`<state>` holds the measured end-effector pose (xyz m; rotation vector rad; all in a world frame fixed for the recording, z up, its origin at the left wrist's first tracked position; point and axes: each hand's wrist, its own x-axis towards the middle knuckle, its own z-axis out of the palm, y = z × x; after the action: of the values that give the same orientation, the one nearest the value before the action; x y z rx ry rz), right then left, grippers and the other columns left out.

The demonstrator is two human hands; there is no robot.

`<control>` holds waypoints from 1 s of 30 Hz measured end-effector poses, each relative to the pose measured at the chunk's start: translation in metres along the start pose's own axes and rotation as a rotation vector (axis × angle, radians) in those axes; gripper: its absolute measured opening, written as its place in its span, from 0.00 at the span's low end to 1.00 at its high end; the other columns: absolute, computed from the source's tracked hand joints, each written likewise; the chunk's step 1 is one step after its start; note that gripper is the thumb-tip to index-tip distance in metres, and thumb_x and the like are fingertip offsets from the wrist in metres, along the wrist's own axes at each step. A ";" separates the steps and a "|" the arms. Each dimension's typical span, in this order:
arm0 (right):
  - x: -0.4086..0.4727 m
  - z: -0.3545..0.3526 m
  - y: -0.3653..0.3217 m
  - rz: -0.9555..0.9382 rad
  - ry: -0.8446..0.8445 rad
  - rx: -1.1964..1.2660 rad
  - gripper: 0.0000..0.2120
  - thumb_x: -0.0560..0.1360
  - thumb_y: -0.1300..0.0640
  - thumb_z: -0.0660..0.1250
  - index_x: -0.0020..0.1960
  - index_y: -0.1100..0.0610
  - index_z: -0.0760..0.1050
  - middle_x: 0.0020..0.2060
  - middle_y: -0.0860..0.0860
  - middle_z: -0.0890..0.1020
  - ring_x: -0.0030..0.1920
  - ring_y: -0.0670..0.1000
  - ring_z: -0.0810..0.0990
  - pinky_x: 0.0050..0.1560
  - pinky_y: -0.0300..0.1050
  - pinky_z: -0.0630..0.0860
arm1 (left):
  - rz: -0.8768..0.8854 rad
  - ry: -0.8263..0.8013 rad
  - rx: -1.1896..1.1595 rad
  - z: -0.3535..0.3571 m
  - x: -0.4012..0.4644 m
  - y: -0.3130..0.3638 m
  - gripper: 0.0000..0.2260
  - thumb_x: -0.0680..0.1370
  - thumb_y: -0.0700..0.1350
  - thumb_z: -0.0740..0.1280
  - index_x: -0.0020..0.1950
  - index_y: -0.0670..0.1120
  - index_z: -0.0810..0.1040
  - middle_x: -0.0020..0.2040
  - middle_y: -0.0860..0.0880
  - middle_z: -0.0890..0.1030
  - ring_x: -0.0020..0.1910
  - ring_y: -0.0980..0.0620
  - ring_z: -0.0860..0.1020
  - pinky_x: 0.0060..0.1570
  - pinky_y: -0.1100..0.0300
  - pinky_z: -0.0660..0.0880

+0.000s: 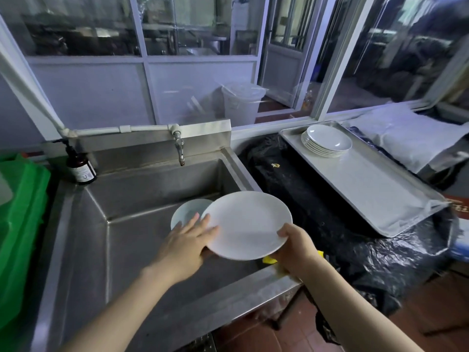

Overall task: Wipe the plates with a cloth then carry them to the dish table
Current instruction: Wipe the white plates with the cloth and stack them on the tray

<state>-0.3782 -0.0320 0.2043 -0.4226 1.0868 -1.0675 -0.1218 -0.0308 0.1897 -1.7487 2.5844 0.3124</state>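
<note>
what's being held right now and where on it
A white plate, held over the sink. The right hand grips its near right rim, with a yellow cloth underneath; the left hand rests straight fingers on its left edge.

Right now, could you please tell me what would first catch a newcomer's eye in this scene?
A round white plate held over the stainless steel sink draws the eye first: the right hand grips its near edge, with a bit of yellow cloth showing beneath, while the left hand lies with straight fingers on its left rim. To the right, a stack of white plates sits at the far end of a metal tray.
</note>
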 end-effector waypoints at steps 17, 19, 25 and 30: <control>0.051 -0.077 -0.069 -0.045 -0.161 -0.153 0.21 0.69 0.68 0.57 0.62 0.64 0.72 0.47 0.61 0.82 0.43 0.62 0.82 0.37 0.52 0.80 | -0.272 0.183 -1.486 -0.005 0.098 0.056 0.26 0.79 0.34 0.63 0.66 0.64 0.72 0.57 0.58 0.82 0.55 0.56 0.80 0.50 0.60 0.79; 0.065 -0.094 -0.094 -0.026 -0.150 -0.420 0.15 0.73 0.63 0.62 0.59 0.63 0.73 0.42 0.59 0.83 0.37 0.59 0.83 0.30 0.43 0.75 | -0.294 0.224 -1.465 -0.009 0.125 0.069 0.28 0.78 0.32 0.62 0.69 0.60 0.70 0.60 0.55 0.81 0.58 0.55 0.79 0.54 0.57 0.77; 0.119 -0.162 -0.159 -0.033 -0.175 -0.520 0.07 0.77 0.62 0.63 0.54 0.58 0.75 0.38 0.57 0.84 0.33 0.56 0.82 0.26 0.38 0.69 | -0.273 0.199 -1.436 -0.023 0.220 0.117 0.29 0.78 0.31 0.61 0.65 0.65 0.70 0.59 0.52 0.82 0.57 0.53 0.80 0.49 0.59 0.78; 0.160 -0.211 -0.202 -0.079 -0.090 -0.351 0.07 0.75 0.63 0.64 0.53 0.62 0.74 0.33 0.59 0.80 0.31 0.55 0.80 0.27 0.40 0.69 | -0.247 0.184 -1.460 -0.038 0.296 0.154 0.25 0.79 0.36 0.63 0.69 0.62 0.68 0.59 0.53 0.82 0.58 0.51 0.80 0.53 0.55 0.76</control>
<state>-0.6509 -0.2219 0.1767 -0.7917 1.1870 -0.9175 -0.3714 -0.2543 0.2177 -2.2780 2.1181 2.5496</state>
